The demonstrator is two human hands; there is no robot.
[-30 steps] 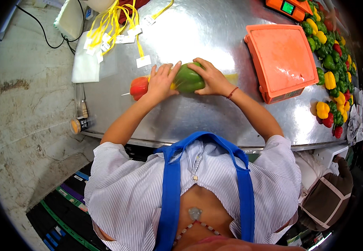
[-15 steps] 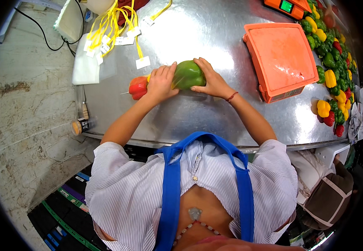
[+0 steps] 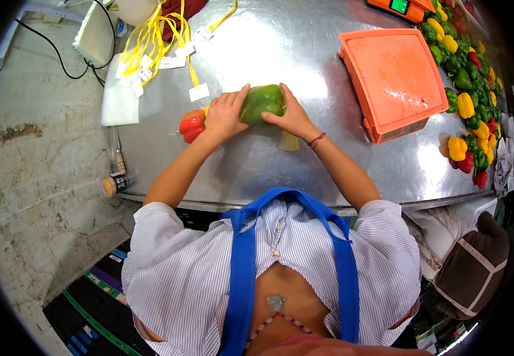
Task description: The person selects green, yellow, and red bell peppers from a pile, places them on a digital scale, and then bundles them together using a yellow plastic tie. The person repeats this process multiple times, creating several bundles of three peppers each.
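A large green bell pepper [image 3: 263, 104] lies on its side between my two hands over the metal table. My right hand [image 3: 297, 118] grips its right end, thumb on the near face and fingers over the far side. My left hand [image 3: 224, 115] is curled over the row, its fingertips against the green pepper's left end. Left of that hand shows a red bell pepper [image 3: 192, 126], with a sliver of yellow behind the knuckles, mostly hidden. Something thin and clear juts out left of the red pepper. Below my right hand is a pale yellowish strip [image 3: 289, 141] I cannot identify.
An orange scale [image 3: 396, 77] stands on the metal table [image 3: 328, 169] to the right. Beyond it lie heaped peppers [image 3: 473, 89]. Yellow ties with white tags [image 3: 156, 41] and clear bags [image 3: 120, 98] are at the far left. A knife [image 3: 119, 157] and jar [image 3: 113, 184] sit by the left edge.
Both hands and the green pepper have shifted slightly left. My right thumb has moved onto the pepper's near face. The pale strip now shows below my right hand.
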